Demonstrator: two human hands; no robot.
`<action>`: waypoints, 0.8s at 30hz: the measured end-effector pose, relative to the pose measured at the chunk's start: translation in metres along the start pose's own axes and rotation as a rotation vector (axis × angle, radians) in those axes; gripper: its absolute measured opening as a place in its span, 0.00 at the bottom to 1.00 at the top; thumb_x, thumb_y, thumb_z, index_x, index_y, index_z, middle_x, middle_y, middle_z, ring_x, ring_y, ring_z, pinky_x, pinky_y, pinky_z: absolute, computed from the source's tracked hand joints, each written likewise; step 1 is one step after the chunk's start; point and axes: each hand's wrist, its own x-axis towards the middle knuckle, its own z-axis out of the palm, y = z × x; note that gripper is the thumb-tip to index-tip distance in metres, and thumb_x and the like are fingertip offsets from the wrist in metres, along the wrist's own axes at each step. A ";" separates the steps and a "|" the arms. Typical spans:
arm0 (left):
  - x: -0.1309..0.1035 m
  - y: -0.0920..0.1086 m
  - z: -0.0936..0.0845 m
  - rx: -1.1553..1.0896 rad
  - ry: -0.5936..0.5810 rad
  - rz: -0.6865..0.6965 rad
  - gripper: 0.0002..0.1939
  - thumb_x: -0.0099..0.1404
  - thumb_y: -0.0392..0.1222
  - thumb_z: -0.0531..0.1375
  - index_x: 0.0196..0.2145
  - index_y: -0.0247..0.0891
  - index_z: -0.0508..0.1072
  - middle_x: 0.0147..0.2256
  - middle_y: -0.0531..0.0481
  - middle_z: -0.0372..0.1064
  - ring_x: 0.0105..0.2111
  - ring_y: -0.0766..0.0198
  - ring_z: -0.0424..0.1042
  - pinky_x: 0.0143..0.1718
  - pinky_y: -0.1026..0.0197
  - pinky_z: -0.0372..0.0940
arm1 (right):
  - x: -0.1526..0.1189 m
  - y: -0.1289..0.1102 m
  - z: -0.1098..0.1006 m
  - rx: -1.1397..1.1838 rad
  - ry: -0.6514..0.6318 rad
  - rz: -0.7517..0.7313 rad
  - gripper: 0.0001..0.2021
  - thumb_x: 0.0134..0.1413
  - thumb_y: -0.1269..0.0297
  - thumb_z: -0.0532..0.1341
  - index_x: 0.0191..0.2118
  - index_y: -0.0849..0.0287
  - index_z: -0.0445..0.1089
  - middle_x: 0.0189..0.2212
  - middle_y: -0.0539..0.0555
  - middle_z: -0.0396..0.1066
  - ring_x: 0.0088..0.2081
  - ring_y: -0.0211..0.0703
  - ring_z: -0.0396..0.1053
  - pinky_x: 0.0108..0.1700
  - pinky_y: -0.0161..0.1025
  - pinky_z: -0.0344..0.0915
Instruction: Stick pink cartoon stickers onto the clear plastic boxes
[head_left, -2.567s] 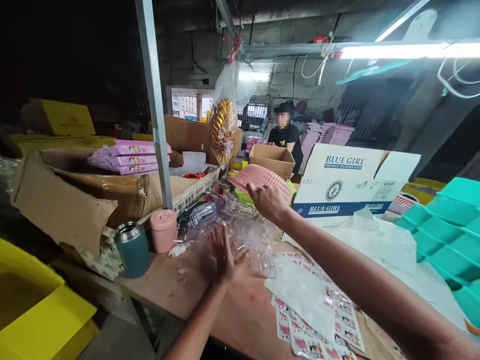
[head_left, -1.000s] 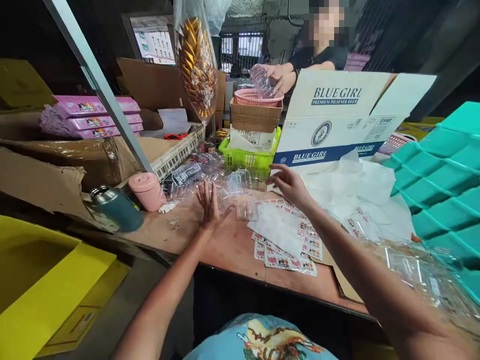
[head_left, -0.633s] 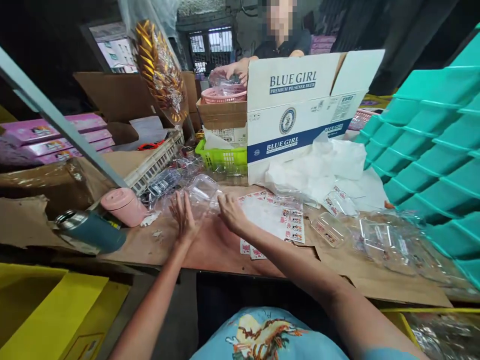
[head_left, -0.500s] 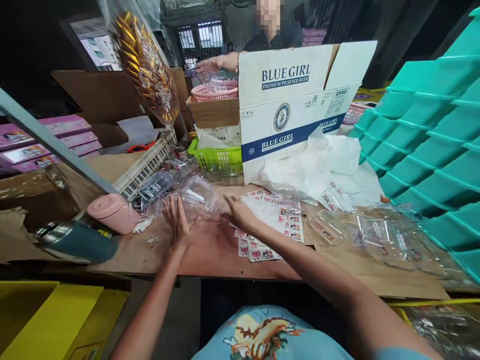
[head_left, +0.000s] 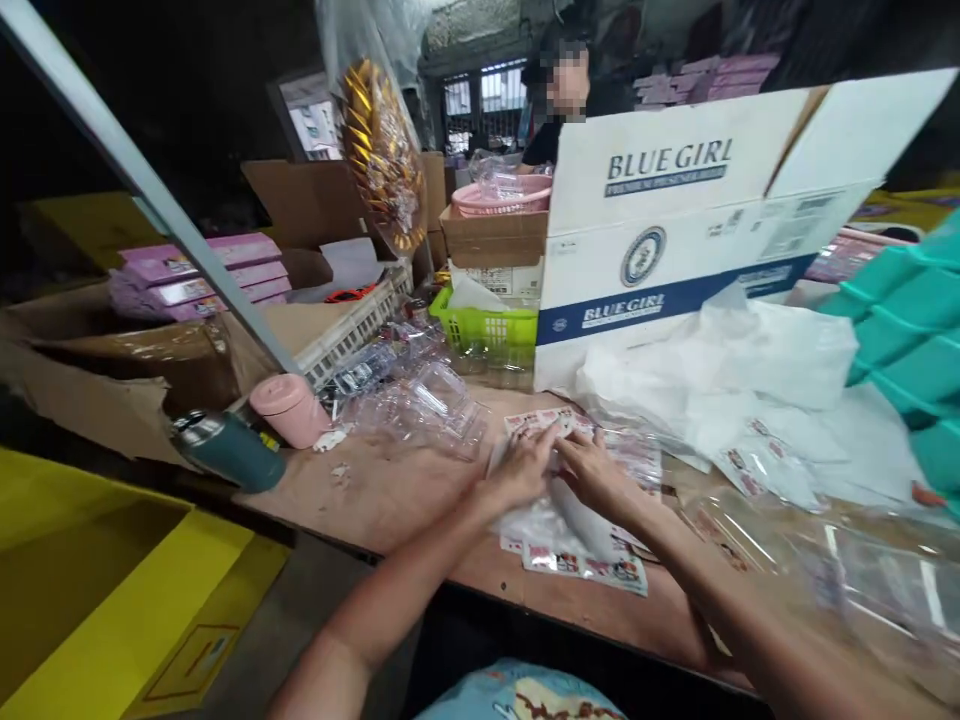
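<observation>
My left hand [head_left: 527, 464] and my right hand [head_left: 594, 470] are together over a pile of sticker sheets on the table. Between them is a sticker sheet [head_left: 574, 515], white in its middle with printed pictures near the edges, and it looks bent up. The fingers of both hands are closed on its upper part; their tips are slightly smeared and partly hidden. More printed sticker sheets [head_left: 551, 558] lie underneath. Left of the hands sits a heap of clear plastic boxes [head_left: 442, 400]. To the right a clear box with a sticker [head_left: 731, 535] lies on the table.
A pink cup [head_left: 291, 408] and a dark green flask [head_left: 232, 450] lie at the left. Behind stand a green basket [head_left: 491, 328] and a white beer carton [head_left: 645, 215]. White plastic sheeting [head_left: 712, 360] and stacked teal bins [head_left: 907, 310] are at the right. A person [head_left: 544, 145] is behind.
Both hands have left the clear plastic boxes and moved right onto the sticker sheets, closing on one. My view has turned, so the surroundings sit farther right. The person behind has lowered an arm.
</observation>
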 end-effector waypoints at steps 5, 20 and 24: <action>0.006 -0.002 -0.006 -0.235 -0.087 -0.135 0.12 0.61 0.45 0.64 0.38 0.33 0.76 0.37 0.42 0.78 0.39 0.54 0.76 0.44 0.53 0.71 | -0.035 0.019 -0.040 0.234 0.092 0.160 0.26 0.59 0.62 0.62 0.61 0.59 0.60 0.39 0.59 0.76 0.42 0.51 0.73 0.49 0.52 0.67; -0.015 0.050 -0.007 -0.919 -0.138 -0.417 0.14 0.56 0.46 0.70 0.38 0.36 0.79 0.35 0.49 0.77 0.33 0.65 0.74 0.37 0.64 0.66 | -0.047 -0.021 -0.051 0.154 0.489 -0.104 0.07 0.63 0.62 0.61 0.42 0.53 0.77 0.41 0.57 0.73 0.45 0.50 0.66 0.48 0.50 0.66; -0.021 0.053 -0.004 -0.898 -0.081 -0.374 0.13 0.59 0.46 0.68 0.39 0.37 0.80 0.37 0.48 0.77 0.36 0.63 0.74 0.41 0.62 0.67 | -0.049 -0.033 -0.035 0.135 0.577 -0.054 0.09 0.65 0.63 0.59 0.42 0.55 0.78 0.33 0.57 0.73 0.37 0.47 0.63 0.40 0.44 0.66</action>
